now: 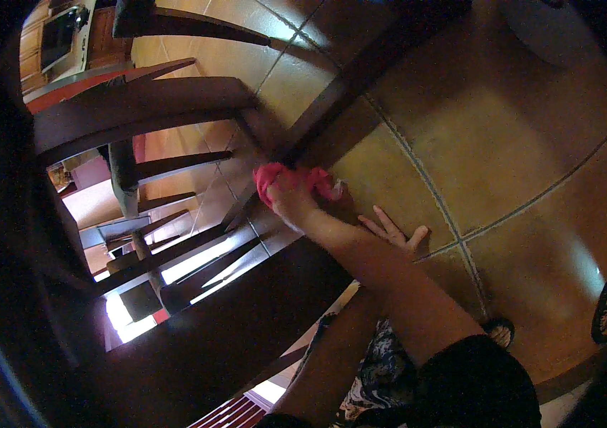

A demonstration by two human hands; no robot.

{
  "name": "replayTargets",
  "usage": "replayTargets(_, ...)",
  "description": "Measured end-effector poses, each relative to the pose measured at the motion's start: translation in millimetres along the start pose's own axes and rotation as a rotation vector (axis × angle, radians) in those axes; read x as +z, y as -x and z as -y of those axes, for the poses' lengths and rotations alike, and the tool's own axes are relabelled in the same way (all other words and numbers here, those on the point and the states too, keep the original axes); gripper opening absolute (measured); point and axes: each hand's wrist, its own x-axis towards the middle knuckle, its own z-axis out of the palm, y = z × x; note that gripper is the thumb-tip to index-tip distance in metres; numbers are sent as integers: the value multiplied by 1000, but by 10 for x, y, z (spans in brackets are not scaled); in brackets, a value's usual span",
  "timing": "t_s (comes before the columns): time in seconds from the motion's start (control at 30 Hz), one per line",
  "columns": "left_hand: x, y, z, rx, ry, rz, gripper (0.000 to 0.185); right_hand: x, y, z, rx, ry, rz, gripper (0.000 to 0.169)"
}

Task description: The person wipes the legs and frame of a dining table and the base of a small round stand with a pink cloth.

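A pink cloth (pixel 320 183) is bunched in my right hand (pixel 293 203). That hand presses it around the foot of a dark wooden post (pixel 325 115), where the post meets other dark wooden parts. My right forearm crosses over my left one. Beyond the crossing, my left hand (pixel 397 232) is spread at the tiled floor (pixel 474 176), fingers apart and holding nothing. Whether its palm bears on the tile cannot be made out. The right fingers are partly hidden by the cloth.
Dark wooden furniture with legs and rails (pixel 137 115) stands along the left. A broad dark panel (pixel 218 326) lies below it. At the lower right are parts of dark footwear (pixel 500 333). A pale rounded object (pixel 549 32) shows dimly at the top right.
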Motion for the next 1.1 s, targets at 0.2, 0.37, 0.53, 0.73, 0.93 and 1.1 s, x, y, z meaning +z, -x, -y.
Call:
replayTargets(0.2,527,-412,1059,543,317,682,115,-1276,-190,971,-289,82,762,20)
replayTargets(0.37,202,-105,277,71,91,77,116,-2246,-1083,-381,-66,578,-161,22)
replayTargets(0.53,38,-151,285,-64,236,297,122,-2524,-1310,-994,224,727,-231,28)
replayTargets(0.73,330,-104,317,-14,67,89,112,-2681,-1490,-1298,491,630,-318,36)
replayTargets(0.93,517,-108,380,-157,-356,-109,105,-1342,-1440,-267,184,437,246,39)
replayTargets(1.1,464,-62,238,-72,-201,-55,107,-730,-1089,167,121,338,222,32)
